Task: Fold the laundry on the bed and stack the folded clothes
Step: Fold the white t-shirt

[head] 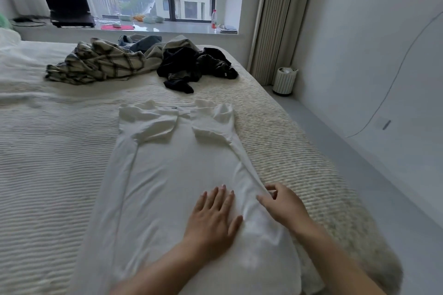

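A white T-shirt (pixel 172 170) lies spread flat on the bed (pixel 48 163), collar at the far end, both sleeves and both long sides turned inward. My left hand (pixel 213 215) presses flat on its lower right part, fingers straight. Beside it, my right hand (pixel 280 201) pinches the shirt's folded right edge between thumb and fingers. At the far end of the bed sit unfolded clothes: a plaid shirt (pixel 96 64), a dark garment (pixel 191 67) and jeans (pixel 141 43).
The bed's right edge drops to a grey floor strip along a white wall. A small white bin (pixel 285 81) stands by the curtain. The windowsill behind holds a laptop (pixel 67 5), bowls and a bottle (pixel 213 19).
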